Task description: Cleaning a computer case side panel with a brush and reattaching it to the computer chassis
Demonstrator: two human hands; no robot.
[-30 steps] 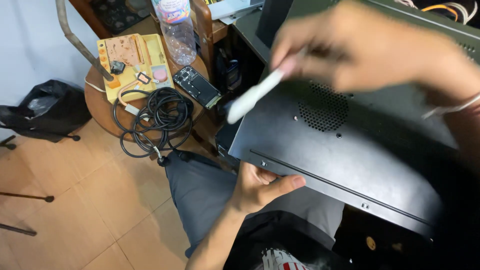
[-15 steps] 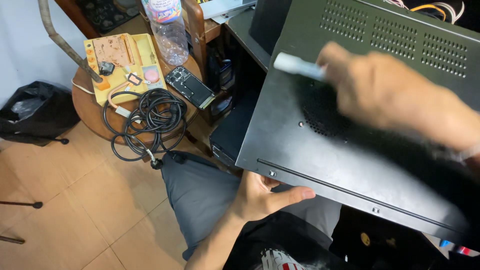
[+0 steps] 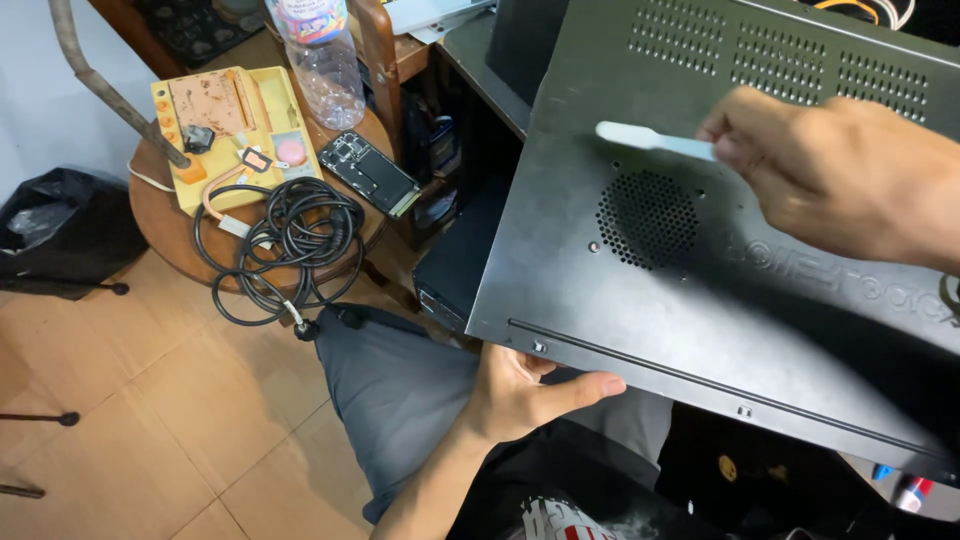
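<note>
On the round wooden stool (image 3: pixel 160 215) lie a yellow plastic tray (image 3: pixel 230 125) and a coiled black cable (image 3: pixel 285 240). The left hand (image 3: pixel 525 390) grips the lower edge of the black perforated metal cover (image 3: pixel 720 280) over the lap. The right hand (image 3: pixel 850 180) pinches a pale blue brush (image 3: pixel 650 140) against the cover.

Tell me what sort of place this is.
Probably a home electronics repair corner. A black perforated metal case panel is being worked on, and a small round wooden table beside it holds a yellow tool tray, coiled black cable and an opened phone.
</note>
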